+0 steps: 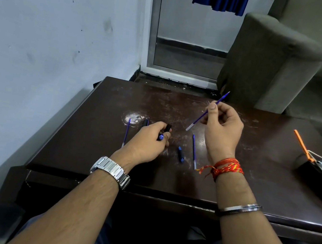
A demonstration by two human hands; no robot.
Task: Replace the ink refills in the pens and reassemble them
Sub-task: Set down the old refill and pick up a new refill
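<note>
My left hand (149, 141) rests low over the dark brown table (92, 153) and grips a black pen barrel (165, 132) with a blue end. My right hand (221, 126) is raised above the table and pinches a thin blue ink refill (198, 119), tip pointing up and away. Another blue refill (194, 150) lies on the table below my right hand. A third refill (126, 132) lies left of my left hand. A small blue pen part (180, 154) lies between my hands. A second black pen piece (145, 122) shows just beyond my left knuckles.
A black box (314, 178) with white cables and an orange tool (302, 145) sits at the table's right edge. A grey sofa (279, 62) stands behind the table. A pale wall runs along the left side.
</note>
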